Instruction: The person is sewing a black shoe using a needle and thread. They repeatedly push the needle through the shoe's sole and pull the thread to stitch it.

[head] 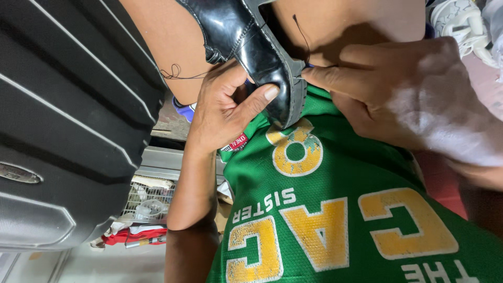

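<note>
The place looks like a small shoe-repair workshop, cramped and informal. A black leather shoe [246, 36] with a stitched grey sole is being sewn with dark thread [175, 73] on the person's lap. A large dark ribbed suitcase [68, 120] stands close at one side. Beyond it a wire basket [146, 202] holds odds and ends, red cloth [133, 235] lies on the floor, and pale shoes [461, 21] are heaped nearby.
</note>
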